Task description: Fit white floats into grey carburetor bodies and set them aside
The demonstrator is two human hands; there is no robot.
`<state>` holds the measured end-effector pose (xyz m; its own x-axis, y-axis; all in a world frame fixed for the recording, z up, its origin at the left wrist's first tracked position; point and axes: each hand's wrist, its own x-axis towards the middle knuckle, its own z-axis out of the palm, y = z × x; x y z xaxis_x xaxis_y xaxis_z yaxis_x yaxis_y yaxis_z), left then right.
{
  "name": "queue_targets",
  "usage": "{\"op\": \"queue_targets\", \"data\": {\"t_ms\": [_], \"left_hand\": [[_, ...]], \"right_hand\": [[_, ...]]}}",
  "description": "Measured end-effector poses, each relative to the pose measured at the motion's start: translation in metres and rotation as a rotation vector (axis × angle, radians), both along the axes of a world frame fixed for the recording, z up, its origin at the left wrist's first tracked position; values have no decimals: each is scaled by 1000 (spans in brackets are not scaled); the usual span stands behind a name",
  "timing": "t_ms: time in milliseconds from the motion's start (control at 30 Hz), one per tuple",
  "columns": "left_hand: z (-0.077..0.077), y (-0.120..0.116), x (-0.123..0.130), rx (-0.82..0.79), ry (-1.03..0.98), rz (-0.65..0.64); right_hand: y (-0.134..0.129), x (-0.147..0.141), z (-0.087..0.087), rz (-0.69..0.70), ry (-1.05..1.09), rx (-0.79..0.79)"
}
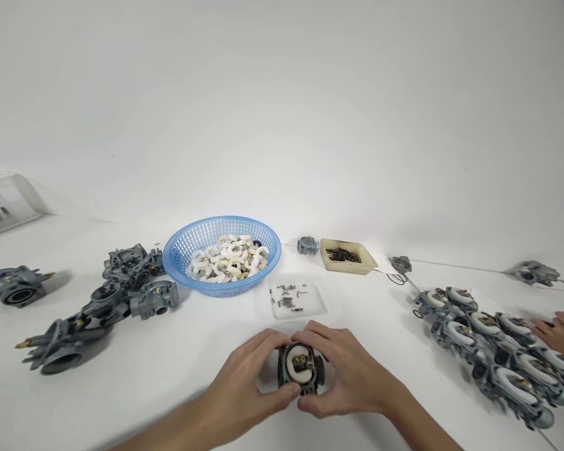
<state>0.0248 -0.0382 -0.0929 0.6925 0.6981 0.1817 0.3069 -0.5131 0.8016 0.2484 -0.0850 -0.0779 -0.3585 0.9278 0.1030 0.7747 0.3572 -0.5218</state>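
Observation:
Both my hands grip one carburetor body [320, 371] at the front middle of the white table. My left hand [249, 376] wraps its left side, thumb at the near edge and fingers at the far edge. From the right, my right hand [348, 376] closes on the same body. A white C-shaped float [291, 366] sits in the upturned bowl, around brass jets [302, 362]. Just beyond my fingers lies a clear shallow tray [314, 305] with small pins, springs and a brass piece.
A blue basket [178, 250] of white floats stands behind. Beside it are a cream tray [364, 258] of black rings and a lone carburetor [308, 245]. Carburetor bodies [108, 297] lie left; several with floats [460, 335] lie right, near another person's hand [561, 335]. A white crate [9, 203] is far left.

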Motion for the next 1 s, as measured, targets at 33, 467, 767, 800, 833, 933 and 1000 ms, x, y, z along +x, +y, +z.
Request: {"op": "queue_targets", "data": {"t_ms": [33, 467, 767, 800, 833, 933, 1000], "left_hand": [[0, 0, 1, -11, 11, -7], [-10, 1, 5, -77, -7, -40], [-5, -1, 5, -86, -9, -23], [-5, -1, 5, -81, -8, -28], [-5, -1, 5, -77, -6, -36], [-5, -1, 5, -59, 10, -49], [-7, -1, 5, -50, 23, -46]], "right_hand": [[-1, 4, 1, 1, 51, -14], [-1, 13, 6, -17, 144, 29], [-4, 15, 10, -27, 128, -19], [-4, 15, 10, -39, 133, -26], [-4, 15, 10, -40, 139, -34], [-4, 14, 11, -5, 166, -66], [-4, 14, 11, 7, 177, -82]]}}
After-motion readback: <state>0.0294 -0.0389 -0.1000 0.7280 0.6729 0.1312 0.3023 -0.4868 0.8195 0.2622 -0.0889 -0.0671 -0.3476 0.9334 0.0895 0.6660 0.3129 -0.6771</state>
